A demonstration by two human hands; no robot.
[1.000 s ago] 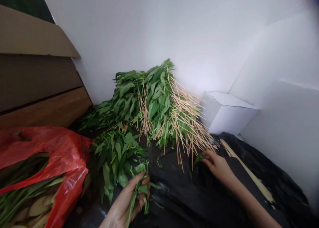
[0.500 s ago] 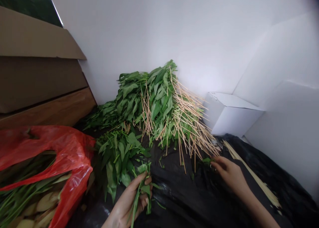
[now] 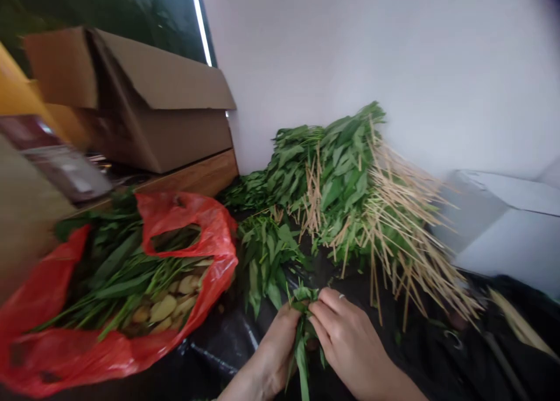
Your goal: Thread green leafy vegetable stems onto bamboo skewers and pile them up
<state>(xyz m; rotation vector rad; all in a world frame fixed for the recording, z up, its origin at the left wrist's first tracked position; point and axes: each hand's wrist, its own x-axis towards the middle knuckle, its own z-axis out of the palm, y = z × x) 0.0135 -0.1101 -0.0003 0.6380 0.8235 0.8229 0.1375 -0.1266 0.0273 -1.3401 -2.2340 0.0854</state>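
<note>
My left hand [image 3: 280, 342] is closed around a small bunch of leafy green stems [image 3: 301, 354] low in the middle of the view. Against that same bunch, the fingers of my right hand [image 3: 350, 337] pinch the leaves near the top. A ring shows on one right finger. Just beyond my hands lies a loose heap of leafy greens [image 3: 266, 255]. Behind it, greens threaded on thin wooden skewers [image 3: 406, 237] are piled against the wall, with the bare stick ends pointing right and down.
On the left, an open red plastic bag [image 3: 188, 354] holds long green stems [image 3: 126, 278] and pale sliced pieces [image 3: 164, 307]. A cardboard box [image 3: 175, 126] stands behind it. At the right are a white box [image 3: 516, 232] and loose bare skewers [image 3: 520, 325] on black plastic sheeting.
My right hand has come from the skewer ends at the right to the greens in my left hand. The view has turned left, showing more of the red bag and cardboard box.
</note>
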